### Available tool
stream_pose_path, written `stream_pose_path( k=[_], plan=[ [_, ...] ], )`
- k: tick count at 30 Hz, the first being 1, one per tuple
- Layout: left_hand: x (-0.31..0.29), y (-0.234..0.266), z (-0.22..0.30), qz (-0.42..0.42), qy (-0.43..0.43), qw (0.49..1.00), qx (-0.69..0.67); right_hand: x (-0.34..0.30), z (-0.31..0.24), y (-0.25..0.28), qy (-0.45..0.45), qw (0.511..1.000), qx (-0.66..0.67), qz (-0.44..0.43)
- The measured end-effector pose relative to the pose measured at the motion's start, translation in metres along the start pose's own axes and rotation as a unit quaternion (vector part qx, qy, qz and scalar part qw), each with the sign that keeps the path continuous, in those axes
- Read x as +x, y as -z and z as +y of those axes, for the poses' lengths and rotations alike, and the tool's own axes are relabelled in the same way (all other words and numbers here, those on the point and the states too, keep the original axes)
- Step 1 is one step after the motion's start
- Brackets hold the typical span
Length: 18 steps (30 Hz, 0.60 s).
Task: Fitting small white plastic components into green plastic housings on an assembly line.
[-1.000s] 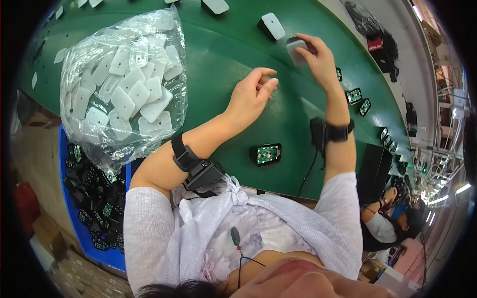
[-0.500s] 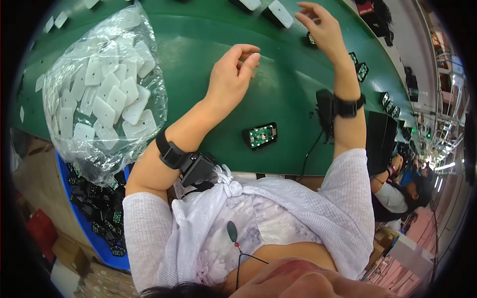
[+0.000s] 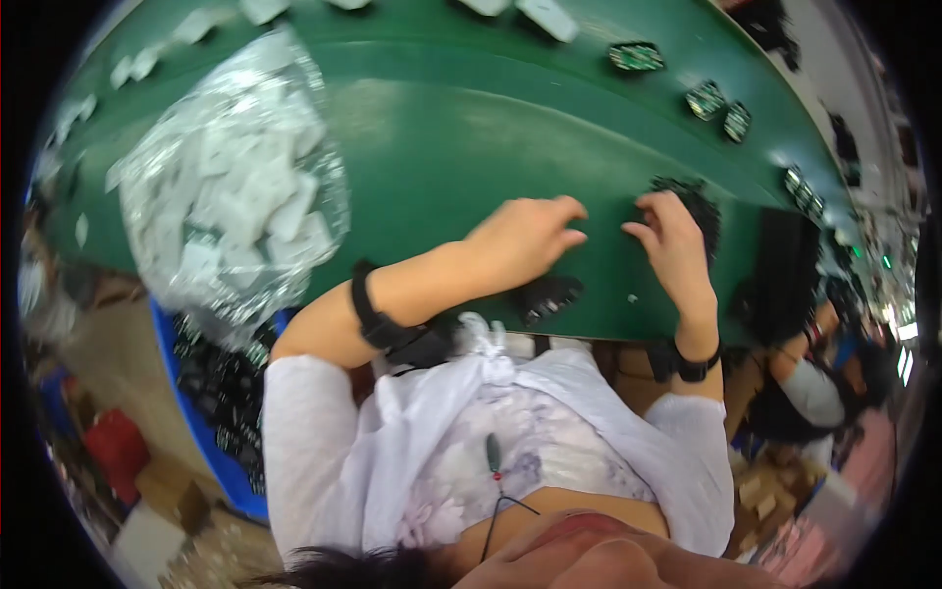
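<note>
My left hand (image 3: 530, 236) hovers over the green table (image 3: 422, 137), its thumb and forefinger apart with nothing visible between them. Just below it lies a small black case (image 3: 548, 299), partly covered by that hand and blurred. Facing it from the right, my right hand (image 3: 672, 240) has its thumb and forefinger bent and apart, and no object shows in them. Beside its fingers is a dark heap of small pieces (image 3: 703, 211), too blurred to name. A tiny pale bit (image 3: 632, 298) rests on the table near my right wrist.
A clear plastic bag of white plates (image 3: 235, 187) lies at the left. Under it stands a blue bin (image 3: 186, 412) of black parts. Green circuit boards in black cases (image 3: 636, 57) line the far right; white-topped pieces (image 3: 549, 18) lie far off. A black box (image 3: 785, 260) and another person (image 3: 819, 383) are at right.
My right hand has come back from the far row to the dark heap. My left hand has moved right and nearer, over the black case. The whole view has shifted.
</note>
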State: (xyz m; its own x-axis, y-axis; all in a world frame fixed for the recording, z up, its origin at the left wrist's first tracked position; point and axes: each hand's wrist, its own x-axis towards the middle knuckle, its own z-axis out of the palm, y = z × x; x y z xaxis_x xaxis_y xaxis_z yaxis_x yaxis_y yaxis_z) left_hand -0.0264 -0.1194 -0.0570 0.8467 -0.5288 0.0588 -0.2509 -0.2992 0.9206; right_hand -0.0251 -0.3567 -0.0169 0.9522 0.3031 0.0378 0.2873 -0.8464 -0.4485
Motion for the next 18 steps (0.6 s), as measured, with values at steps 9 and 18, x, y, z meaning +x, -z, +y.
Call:
stream_pose_path(
  k=[9, 18],
  plan=[
    [-0.019, 0.061, 0.010, 0.127, -0.076, 0.967, 0.209, -0.007, 0.003, -0.020, 0.071, 0.995, -0.023, 0.065],
    [-0.155, 0.164, -0.008, 0.390, 0.172, 0.732, 0.531, -0.012, 0.008, -0.021, -0.052, 0.987, 0.097, 0.115]
  ],
)
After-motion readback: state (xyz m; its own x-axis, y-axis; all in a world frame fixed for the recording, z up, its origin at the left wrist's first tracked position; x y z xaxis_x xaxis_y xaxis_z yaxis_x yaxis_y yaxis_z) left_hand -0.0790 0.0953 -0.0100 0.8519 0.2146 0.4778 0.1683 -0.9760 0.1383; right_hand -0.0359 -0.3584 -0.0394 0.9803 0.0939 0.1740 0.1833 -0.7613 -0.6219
